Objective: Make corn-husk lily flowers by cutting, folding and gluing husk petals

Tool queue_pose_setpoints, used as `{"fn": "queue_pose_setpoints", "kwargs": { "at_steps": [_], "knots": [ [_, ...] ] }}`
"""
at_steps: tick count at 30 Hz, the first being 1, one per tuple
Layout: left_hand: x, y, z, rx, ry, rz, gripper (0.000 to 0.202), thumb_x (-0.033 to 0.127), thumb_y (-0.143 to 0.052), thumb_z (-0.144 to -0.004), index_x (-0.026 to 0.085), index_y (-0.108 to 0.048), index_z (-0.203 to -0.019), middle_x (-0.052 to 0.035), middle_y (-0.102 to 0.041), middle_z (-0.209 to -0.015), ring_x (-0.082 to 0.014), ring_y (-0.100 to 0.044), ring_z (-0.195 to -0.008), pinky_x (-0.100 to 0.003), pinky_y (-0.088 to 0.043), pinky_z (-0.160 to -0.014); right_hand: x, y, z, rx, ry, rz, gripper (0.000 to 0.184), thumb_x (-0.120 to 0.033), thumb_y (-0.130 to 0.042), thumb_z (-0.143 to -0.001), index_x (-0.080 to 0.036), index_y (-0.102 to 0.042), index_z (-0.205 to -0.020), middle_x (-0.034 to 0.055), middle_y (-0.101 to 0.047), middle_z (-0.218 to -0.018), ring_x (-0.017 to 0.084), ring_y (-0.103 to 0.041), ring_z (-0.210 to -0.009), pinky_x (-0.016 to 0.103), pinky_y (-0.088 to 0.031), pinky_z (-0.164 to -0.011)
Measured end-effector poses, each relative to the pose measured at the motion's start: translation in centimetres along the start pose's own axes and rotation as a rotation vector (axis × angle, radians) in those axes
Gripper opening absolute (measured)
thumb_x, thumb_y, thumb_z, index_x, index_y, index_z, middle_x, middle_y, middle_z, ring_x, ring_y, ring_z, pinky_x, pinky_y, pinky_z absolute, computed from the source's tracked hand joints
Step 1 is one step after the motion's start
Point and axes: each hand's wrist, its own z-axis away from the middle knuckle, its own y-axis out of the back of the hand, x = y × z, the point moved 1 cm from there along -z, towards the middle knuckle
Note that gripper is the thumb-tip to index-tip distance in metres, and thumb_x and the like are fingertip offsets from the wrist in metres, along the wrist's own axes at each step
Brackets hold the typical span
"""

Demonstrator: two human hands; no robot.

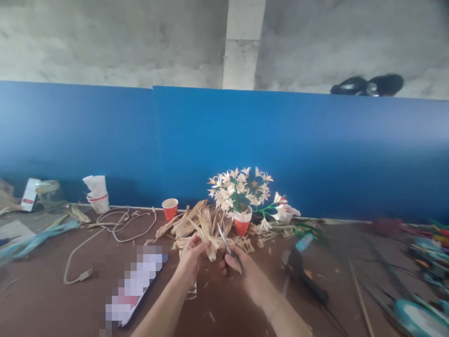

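Observation:
My left hand (192,255) is closed on a dry corn husk (211,249), pale tan with split strips fanning upward. In my right hand (243,269) is a pair of scissors (226,241), fingers in the dark handles, its blades parted and pointing up and left beside the husk. Whether the blades touch it I cannot tell. Behind both hands lies a heap of dry husks (185,227). A red and white paper cup (242,223) there holds a bunch of cream husk flowers (242,187) on green stems.
Another red paper cup (170,209) stands left of the heap. A white cable (121,239) and a pixelated flat device (136,290) lie to the left. On the right are a black glue gun (307,281), a thin stick (361,297) and ribbon rolls (417,318). A blue partition (298,150) closes the back.

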Motion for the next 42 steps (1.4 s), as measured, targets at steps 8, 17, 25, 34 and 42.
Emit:
{"fn": "queue_pose_setpoints", "kwargs": {
  "at_steps": [8, 17, 25, 34, 42],
  "knots": [
    [0.4, -0.2, 1.5, -0.294, 0.211, 0.076, 0.016, 0.021, -0.063, -0.058, 0.018, -0.049, -0.065, -0.0008, -0.060, -0.076, -0.0150, -0.059, -0.053, -0.030, -0.047, -0.051, 1.0, -1.1, -1.2, -0.036, -0.115, -0.263, 0.021, -0.035, -0.062, -0.072, -0.017, -0.060, -0.081, 0.0023, -0.061, -0.070, 0.012, -0.056, -0.061, 0.018, -0.035, -0.047],
    [0.0, -0.4, 0.9, -0.095, 0.062, 0.008, 0.012, 0.017, -0.062, -0.059, 0.016, -0.058, -0.070, -0.0035, -0.063, -0.074, -0.0172, -0.060, -0.065, -0.028, -0.045, -0.062, 0.4, -2.0, -0.4, 0.261, 0.264, -0.099, 0.030, -0.027, -0.070, -0.063, -0.021, -0.055, -0.088, -0.0018, -0.061, -0.072, 0.011, -0.053, -0.059, 0.021, -0.039, -0.052],
    [-0.8, 0.2, 0.4, -0.072, 0.126, -0.170, 0.014, 0.027, -0.068, -0.062, 0.013, -0.066, -0.061, -0.0022, -0.062, -0.061, -0.0108, -0.052, -0.055, -0.020, -0.037, -0.051, 1.2, -0.9, -0.7, 0.542, 0.405, 0.063, 0.034, -0.026, -0.068, -0.063, -0.021, -0.050, -0.091, 0.0008, -0.061, -0.079, 0.016, -0.058, -0.072, 0.029, -0.047, -0.069],
    [-1.4, -1.2, 1.2, -0.004, 0.091, -0.272, 0.024, 0.032, -0.077, -0.056, 0.012, -0.064, -0.057, 0.0053, -0.049, -0.039, -0.0030, -0.034, -0.034, -0.016, -0.023, -0.036, 1.9, -1.3, -0.8, 0.414, 0.445, 0.114, 0.028, -0.027, -0.068, -0.066, -0.019, -0.055, -0.089, 0.0017, -0.063, -0.078, 0.018, -0.060, -0.074, 0.030, -0.048, -0.071],
    [-1.3, -0.7, 0.9, -0.087, 0.172, -0.153, 0.026, 0.034, -0.077, -0.059, 0.011, -0.066, -0.066, -0.0046, -0.069, -0.063, -0.0092, -0.060, -0.055, -0.016, -0.045, -0.055, 1.7, -0.8, -1.0, 0.448, 0.358, -0.143, 0.039, -0.032, -0.077, -0.055, -0.019, -0.054, -0.083, -0.0001, -0.062, -0.069, 0.015, -0.059, -0.059, 0.024, -0.046, -0.053]
  ]
}}
